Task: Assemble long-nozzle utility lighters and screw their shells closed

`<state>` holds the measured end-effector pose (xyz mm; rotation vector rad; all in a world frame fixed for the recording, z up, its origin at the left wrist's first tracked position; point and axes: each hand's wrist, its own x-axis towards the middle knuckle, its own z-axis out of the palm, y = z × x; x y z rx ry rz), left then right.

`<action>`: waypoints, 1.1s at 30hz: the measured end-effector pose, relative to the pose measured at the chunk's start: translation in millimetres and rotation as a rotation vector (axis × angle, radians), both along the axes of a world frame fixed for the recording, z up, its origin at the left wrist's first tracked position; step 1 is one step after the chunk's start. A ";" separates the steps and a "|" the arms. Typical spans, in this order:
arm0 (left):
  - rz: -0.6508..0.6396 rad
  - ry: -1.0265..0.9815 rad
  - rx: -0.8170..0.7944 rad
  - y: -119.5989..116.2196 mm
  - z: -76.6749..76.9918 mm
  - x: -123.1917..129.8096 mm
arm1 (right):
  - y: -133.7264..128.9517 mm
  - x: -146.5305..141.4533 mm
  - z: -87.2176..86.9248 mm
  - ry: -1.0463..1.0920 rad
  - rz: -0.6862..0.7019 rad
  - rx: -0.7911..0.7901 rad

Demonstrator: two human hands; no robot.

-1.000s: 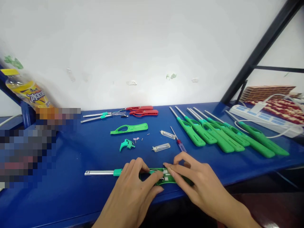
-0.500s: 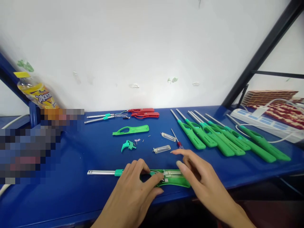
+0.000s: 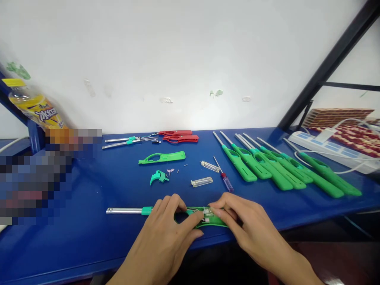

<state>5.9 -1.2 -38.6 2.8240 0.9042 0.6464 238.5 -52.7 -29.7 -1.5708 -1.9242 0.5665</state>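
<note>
An opened green gas lighter (image 3: 215,221) lies at the table's front edge, its metal tube (image 3: 123,211) pointing left. My left hand (image 3: 169,227) is closed around its handle, with thumb and fingers at the inner parts near the middle. My right hand (image 3: 243,219) pinches the clear fuel tank (image 3: 208,212) seated in the handle shell; the palm hides the shell's right end. Beyond the hands lie two loose clear tanks (image 3: 202,181), a teal trigger (image 3: 159,177), a green half shell (image 3: 163,157) and a screwdriver (image 3: 227,181).
Several assembled green lighters (image 3: 274,172) lie side by side at the right. Opened red lighter shells (image 3: 180,138) with tubes and wires are near the wall. A power strip (image 3: 332,150) stands far right; a yellow-capped bottle (image 3: 37,107) is at the left, beside a blurred patch.
My right hand has moved left and down, from open above the shell to pinching the clear tank. The left hand keeps its hold. The view has shifted slightly.
</note>
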 end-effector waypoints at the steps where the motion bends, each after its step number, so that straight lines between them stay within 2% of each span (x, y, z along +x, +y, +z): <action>1: 0.003 0.002 -0.002 0.2 -0.7 -0.3 | -0.3 -0.2 -1.8 -0.010 0.010 0.009; 6: 0.000 0.014 -0.005 0.9 -6.2 -4.6 | -1.5 0.0 -7.3 -0.138 0.075 0.045; 10: -0.003 0.016 0.020 2.0 -8.3 -6.4 | -0.3 1.2 -1.8 -0.194 0.096 -0.009; 15: -0.001 0.036 0.020 2.8 -7.1 -5.5 | 2.4 3.2 3.0 -0.071 0.093 -0.042; 19: 0.010 0.011 0.006 1.8 -7.2 -5.1 | 2.6 4.5 -3.4 0.045 -0.004 -0.034; 28: 0.031 0.000 -0.038 -4.2 -0.5 -4.2 | -0.3 3.2 -10.8 0.012 -0.018 0.101; 33: 0.040 -0.017 0.019 -5.3 -6.2 -3.4 | 1.8 8.1 -14.5 0.059 -0.052 0.183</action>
